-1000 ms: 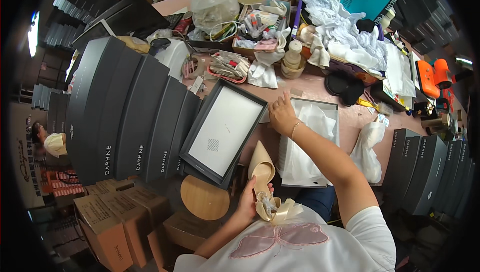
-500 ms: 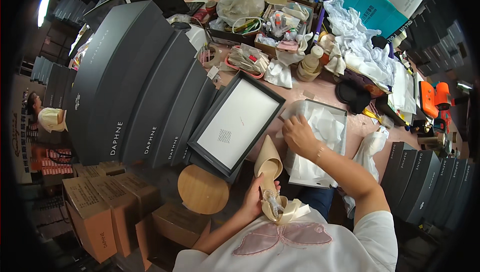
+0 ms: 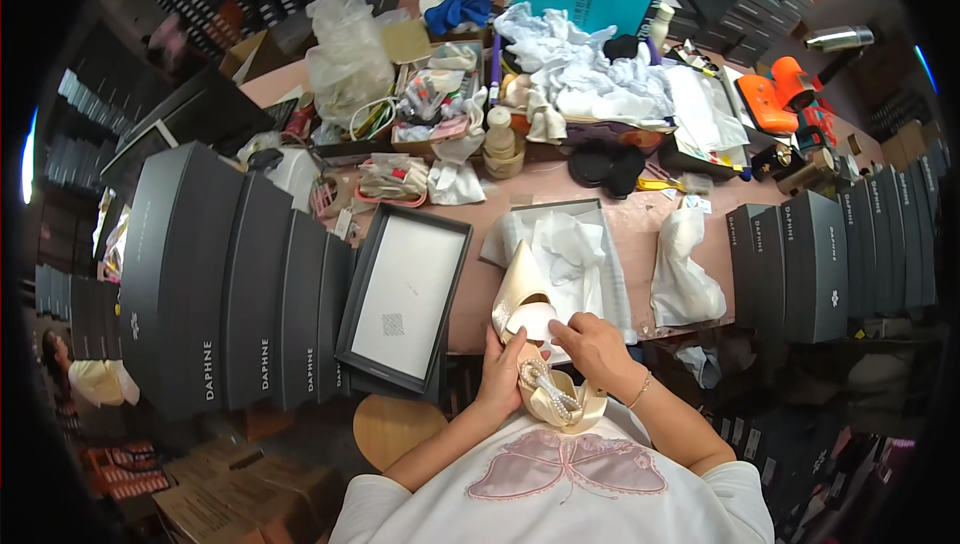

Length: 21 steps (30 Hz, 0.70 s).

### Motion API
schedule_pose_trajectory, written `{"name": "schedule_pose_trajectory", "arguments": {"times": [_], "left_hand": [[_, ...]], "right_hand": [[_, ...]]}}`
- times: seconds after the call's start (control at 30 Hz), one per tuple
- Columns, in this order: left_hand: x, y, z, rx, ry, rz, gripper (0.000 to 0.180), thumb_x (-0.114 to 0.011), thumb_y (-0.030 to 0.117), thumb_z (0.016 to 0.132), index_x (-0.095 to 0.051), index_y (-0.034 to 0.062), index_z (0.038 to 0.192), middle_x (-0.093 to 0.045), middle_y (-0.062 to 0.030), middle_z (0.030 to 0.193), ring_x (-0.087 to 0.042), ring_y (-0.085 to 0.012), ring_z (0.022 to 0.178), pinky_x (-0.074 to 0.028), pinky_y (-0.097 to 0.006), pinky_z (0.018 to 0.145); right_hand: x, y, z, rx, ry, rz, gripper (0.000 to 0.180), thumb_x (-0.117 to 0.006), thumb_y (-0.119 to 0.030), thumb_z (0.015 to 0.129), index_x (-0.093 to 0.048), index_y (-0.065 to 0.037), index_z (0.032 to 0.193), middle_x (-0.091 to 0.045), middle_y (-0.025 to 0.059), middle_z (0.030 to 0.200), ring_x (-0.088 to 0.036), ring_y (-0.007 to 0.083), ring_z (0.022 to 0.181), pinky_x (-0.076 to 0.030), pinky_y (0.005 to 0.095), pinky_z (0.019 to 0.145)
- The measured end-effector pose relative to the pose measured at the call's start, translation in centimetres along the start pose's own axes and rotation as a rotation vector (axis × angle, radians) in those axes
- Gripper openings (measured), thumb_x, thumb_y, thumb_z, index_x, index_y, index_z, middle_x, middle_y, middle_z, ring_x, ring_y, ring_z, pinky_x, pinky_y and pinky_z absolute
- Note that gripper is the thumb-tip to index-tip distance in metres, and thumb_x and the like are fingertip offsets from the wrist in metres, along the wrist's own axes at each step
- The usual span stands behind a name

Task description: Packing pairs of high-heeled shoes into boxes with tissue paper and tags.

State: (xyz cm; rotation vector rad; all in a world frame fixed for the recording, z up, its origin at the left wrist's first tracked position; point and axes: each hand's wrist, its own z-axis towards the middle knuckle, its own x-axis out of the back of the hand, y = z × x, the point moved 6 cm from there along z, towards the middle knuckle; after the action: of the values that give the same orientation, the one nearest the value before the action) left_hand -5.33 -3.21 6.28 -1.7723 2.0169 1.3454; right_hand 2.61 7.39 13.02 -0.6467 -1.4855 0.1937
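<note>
A cream satin high-heeled shoe with a beaded bow (image 3: pixel 535 344) is held upright at the near table edge, its toe resting inside the open grey tissue-lined shoebox (image 3: pixel 612 274).

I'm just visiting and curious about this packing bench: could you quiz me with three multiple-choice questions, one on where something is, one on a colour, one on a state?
1. Where is the open shoe box's lid?
A. left of the open shoe box
B. on the floor
C. on the stool

2. What colour is the shoe that the left hand and right hand hold?
A. black
B. cream
C. red

3. How is the open shoe box?
A. sealed
B. lined with white tissue paper
C. crushed flat

Answers: 1 A, the lid lies inside-up beside it; 2 B, pale satin; 3 B, crumpled paper fills it.
</note>
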Motion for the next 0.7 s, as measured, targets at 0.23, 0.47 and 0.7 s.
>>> {"name": "schedule_pose_trajectory", "arguments": {"times": [0.23,0.47,0.7], "left_hand": [[-1.0,-2.5,0.0,-0.022,-0.015,-0.026,0.037,-0.047,0.028,0.099,-0.034,0.0144,0.131,-0.050,-0.0073,0.119,-0.055,-0.0198,0.108,-0.051,-0.037,0.087],[1.9,-2.2,-1.2,0.185,0.205,-0.039,0.031,-0.054,0.025,0.095,-0.040,0.0162,0.122,-0.057,-0.0119,0.090,-0.062,-0.0216,0.075,-0.055,-0.034,0.064],[1.5,-2.1,-1.1,0.151,0.183,-0.060,0.035,-0.054,0.024,0.094,-0.040,0.0144,0.125,-0.059,-0.0129,0.090,-0.063,-0.0234,0.075,-0.055,-0.036,0.066]], "right_hand": [[-2.1,0.8,4.1,0.012,0.120,0.004,0.013,-0.062,-0.016,0.079,-0.059,-0.003,0.081,-0.059,0.0128,0.076,-0.060,0.0329,0.062,-0.050,0.0409,0.061],[-4.2,15.4,8.4,-0.401,0.111,-0.092,0.029,-0.069,-0.024,0.081,-0.061,-0.002,0.098,-0.064,0.0211,0.094,-0.064,0.0376,0.077,-0.051,0.0463,0.068],[-7.5,17.7,9.2,-0.481,0.243,0.079,0.046,-0.070,-0.018,0.079,-0.049,-0.007,0.118,-0.064,0.0184,0.095,-0.063,0.0380,0.080,-0.051,0.0450,0.071]]}}
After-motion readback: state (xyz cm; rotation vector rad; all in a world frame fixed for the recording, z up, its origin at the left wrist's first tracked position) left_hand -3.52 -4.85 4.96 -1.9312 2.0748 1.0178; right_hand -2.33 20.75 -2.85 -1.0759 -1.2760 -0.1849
